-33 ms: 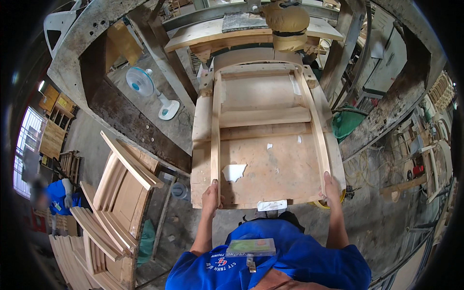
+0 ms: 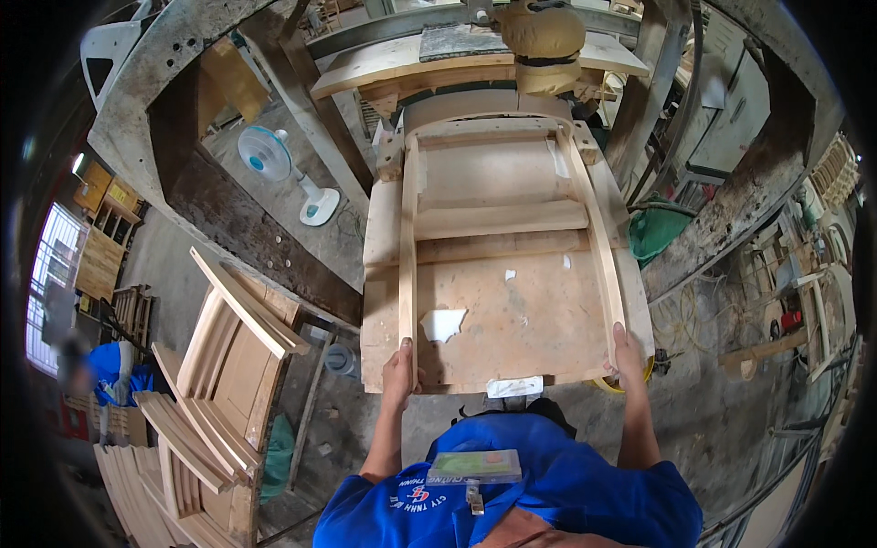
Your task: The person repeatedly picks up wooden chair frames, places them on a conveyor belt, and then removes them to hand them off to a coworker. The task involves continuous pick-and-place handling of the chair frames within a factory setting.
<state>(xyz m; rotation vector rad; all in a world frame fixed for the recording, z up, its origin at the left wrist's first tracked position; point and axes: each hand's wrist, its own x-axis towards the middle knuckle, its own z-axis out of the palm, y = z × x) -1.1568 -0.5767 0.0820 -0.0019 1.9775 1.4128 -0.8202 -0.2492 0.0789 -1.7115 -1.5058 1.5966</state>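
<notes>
A pale wooden frame [image 2: 498,221] lies on a worn board [image 2: 512,352], its two long side rails running toward me and joined by a crosspiece. At its far end a curved wooden rail [image 2: 489,120] spans between two small wooden blocks. My left hand [image 2: 398,374] is closed around the near end of the left rail, thumb on top. My right hand [image 2: 627,356] grips the near end of the right rail in the same way. The undersides of both grips are hidden.
Heavy metal uprights [image 2: 247,201] flank the board. A stack of curved wooden parts [image 2: 215,384] stands at the left, near a white-and-blue fan [image 2: 274,160]. A yellowish padded machine part [image 2: 545,46] hangs above the far end. Another person [image 2: 119,370] is at far left.
My hands and the frame stay in place. At the far left, the other person's arm has shifted slightly downward.
</notes>
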